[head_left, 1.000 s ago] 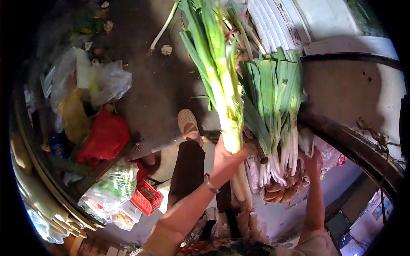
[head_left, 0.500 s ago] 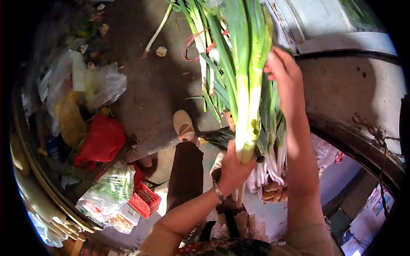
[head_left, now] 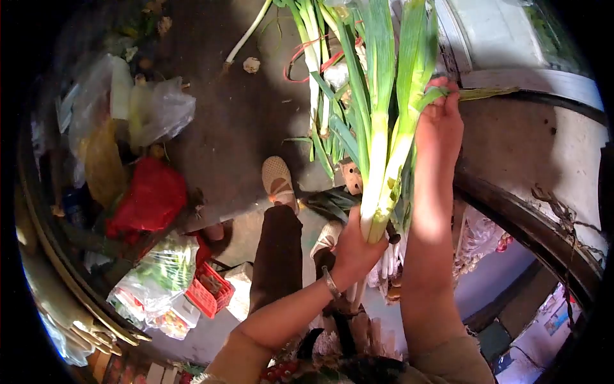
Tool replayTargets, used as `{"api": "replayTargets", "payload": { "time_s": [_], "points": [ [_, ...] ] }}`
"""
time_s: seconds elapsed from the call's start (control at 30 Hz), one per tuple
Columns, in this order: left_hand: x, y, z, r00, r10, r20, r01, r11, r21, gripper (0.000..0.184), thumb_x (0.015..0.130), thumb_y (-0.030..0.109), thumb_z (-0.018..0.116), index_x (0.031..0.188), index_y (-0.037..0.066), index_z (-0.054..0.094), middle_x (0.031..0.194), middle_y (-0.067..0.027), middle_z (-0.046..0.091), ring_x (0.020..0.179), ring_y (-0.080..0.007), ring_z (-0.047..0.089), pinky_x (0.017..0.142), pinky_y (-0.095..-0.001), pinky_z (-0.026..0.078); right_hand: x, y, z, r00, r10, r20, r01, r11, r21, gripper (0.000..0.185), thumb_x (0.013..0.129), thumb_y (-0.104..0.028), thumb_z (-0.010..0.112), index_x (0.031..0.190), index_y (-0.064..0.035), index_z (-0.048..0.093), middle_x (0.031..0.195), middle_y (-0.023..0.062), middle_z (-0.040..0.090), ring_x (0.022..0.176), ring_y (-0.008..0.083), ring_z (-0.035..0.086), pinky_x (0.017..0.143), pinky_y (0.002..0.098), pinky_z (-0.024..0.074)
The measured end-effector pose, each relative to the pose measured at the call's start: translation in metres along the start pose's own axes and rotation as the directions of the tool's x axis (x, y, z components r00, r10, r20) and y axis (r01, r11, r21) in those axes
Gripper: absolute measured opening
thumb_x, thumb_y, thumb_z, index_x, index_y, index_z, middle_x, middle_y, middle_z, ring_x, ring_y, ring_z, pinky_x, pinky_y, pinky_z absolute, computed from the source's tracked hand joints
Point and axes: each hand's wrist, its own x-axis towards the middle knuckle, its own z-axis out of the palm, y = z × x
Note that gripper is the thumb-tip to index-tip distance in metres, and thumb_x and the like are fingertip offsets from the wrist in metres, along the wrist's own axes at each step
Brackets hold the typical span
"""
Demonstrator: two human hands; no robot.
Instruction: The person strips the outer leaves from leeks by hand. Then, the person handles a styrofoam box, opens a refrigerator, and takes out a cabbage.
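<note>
Leeks [head_left: 378, 144] in my left hand [head_left: 358, 249], fist closed round the white lower stalks [head_left: 369, 200]; long axis runs up-frame, leaning slightly right. My right hand [head_left: 441, 107], nearer the green tops [head_left: 382, 64] and just right of them, pinches a leaf strip [head_left: 487, 94] sticking out crosswise; I can't tell if it's attached.

And here's the grey-brown floor [head_left: 224, 134], sunlit in patches; up top lies a lone green onion stalk [head_left: 248, 35], a small pale scrap [head_left: 251, 64] near its root end; to the right, more green onions [head_left: 312, 57] with loose red string [head_left: 332, 61]; over left, a clear plastic bag [head_left: 173, 112] and a red plastic bag [head_left: 148, 195].
</note>
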Motion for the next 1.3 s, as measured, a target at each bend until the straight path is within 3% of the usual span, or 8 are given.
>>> {"api": "replayTargets", "payload": {
  "time_s": [0.1, 0.47, 0.6, 0.77, 0.87, 1.0, 1.1, 1.3],
  "points": [
    [-0.002, -0.004, 0.001, 0.999, -0.04, 0.021, 0.041, 0.999, -0.033, 0.046, 0.07, 0.009, 0.067, 0.11, 0.003, 0.045, 0.092, -0.0203, 0.061, 0.087, -0.036, 0.061, 0.075, -0.0407, 0.049, -0.03, 0.014, -0.004, 0.975, -0.201, 0.099, 0.222, 0.813, -0.539, 0.014, 0.098, -0.018, 0.046, 0.094, -0.0074, 0.055, 0.096, 0.0032, 0.058, 0.077, 0.011, 0.049, 0.069, 0.0262, 0.0383],
    [0.028, -0.008, -0.025, 0.999, 0.03, -0.03, -0.04, 0.903, -0.428, 0.041, 0.071, -0.002, 0.061, 0.109, 0.005, 0.05, 0.091, -0.0016, 0.059, 0.079, -0.0108, 0.057, 0.068, -0.026, 0.05, -0.126, 0.002, -0.041, 0.98, -0.193, -0.056, 0.063, 0.56, -0.826, 0.024, 0.097, -0.025, 0.049, 0.096, -0.0027, 0.059, 0.066, -0.0055, 0.041, 0.056, 0.0031, 0.031, 0.048, 0.0204, 0.0272],
    [0.027, 0.004, -0.039, 1.0, -0.022, 0.004, 0.022, 0.895, -0.446, 0.037, 0.074, 0.001, 0.064, 0.109, 0.002, 0.05, 0.089, -0.0045, 0.06, 0.078, -0.0129, 0.059, 0.067, -0.0264, 0.051, -0.142, 0.011, -0.064, 0.978, 0.181, 0.107, 0.121, -0.071, -0.99, 0.044, 0.091, -0.025, 0.062, 0.123, 0.0035, 0.052, 0.111, 0.0111, 0.06, 0.1, 0.0158, 0.057, 0.086, 0.027, 0.0462],
    [0.016, -0.008, -0.014, 0.993, 0.115, -0.022, -0.113, 0.896, -0.43, 0.05, 0.078, 0.004, 0.069, 0.122, 0.002, 0.044, 0.111, -0.0061, 0.054, 0.097, -0.0148, 0.056, 0.082, -0.0288, 0.049, -0.171, -0.024, -0.012, 0.768, 0.636, 0.069, -0.308, 0.463, -0.831, 0.084, 0.075, -0.02, 0.077, 0.141, 0.0017, 0.03, 0.133, 0.0121, 0.047, 0.123, 0.0174, 0.044, 0.105, 0.0308, 0.0312],
    [-0.01, -0.022, -0.001, 0.963, 0.106, 0.248, -0.024, 0.95, -0.312, 0.063, 0.078, 0.013, 0.072, 0.13, 0.003, 0.037, 0.121, -0.0083, 0.05, 0.109, -0.0189, 0.052, 0.093, -0.0338, 0.045, -0.184, -0.035, -0.016, 0.914, 0.401, 0.062, 0.023, 0.102, -0.995, 0.088, 0.073, -0.016, 0.077, 0.142, 0.0019, 0.026, 0.131, 0.0105, 0.048, 0.12, 0.0163, 0.045, 0.103, 0.0303, 0.0335],
    [-0.019, -0.023, 0.02, 0.777, 0.101, 0.621, 0.003, 0.986, -0.165, 0.08, 0.079, 0.02, 0.073, 0.141, 0.004, 0.024, 0.134, -0.0124, 0.041, 0.123, -0.0223, 0.044, 0.101, -0.0386, 0.039, -0.197, -0.093, -0.025, 0.94, 0.34, -0.027, -0.098, 0.196, -0.976, 0.084, 0.069, -0.015, 0.075, 0.139, -0.0001, 0.03, 0.121, 0.0141, 0.056, 0.111, 0.0211, 0.054, 0.096, 0.0341, 0.0421],
    [-0.019, -0.002, 0.039, 0.64, 0.315, 0.701, -0.451, 0.892, 0.01, 0.091, 0.077, 0.023, 0.072, 0.145, 0.0, 0.016, 0.13, -0.0217, 0.046, 0.12, -0.0349, 0.048, 0.102, -0.0409, 0.036, -0.203, -0.141, -0.041, 0.968, 0.223, -0.112, -0.135, 0.094, -0.986, 0.076, 0.07, -0.011, 0.073, 0.135, -0.0009, 0.035, 0.118, 0.0099, 0.055, 0.108, 0.0172, 0.053, 0.094, 0.0324, 0.0433],
    [-0.016, -0.02, 0.052, 0.587, 0.149, 0.796, -0.528, 0.815, 0.237, 0.074, 0.078, 0.021, 0.067, 0.14, 0.002, 0.033, 0.112, -0.0222, 0.055, 0.105, -0.0397, 0.052, 0.09, -0.0419, 0.042, -0.155, -0.174, -0.135, 1.0, 0.008, 0.03, 0.031, -0.381, -0.924, 0.081, 0.069, -0.016, 0.076, 0.138, -0.0032, 0.034, 0.125, 0.0188, 0.05, 0.115, 0.0277, 0.05, 0.098, 0.0377, 0.0395]
  ]
}}
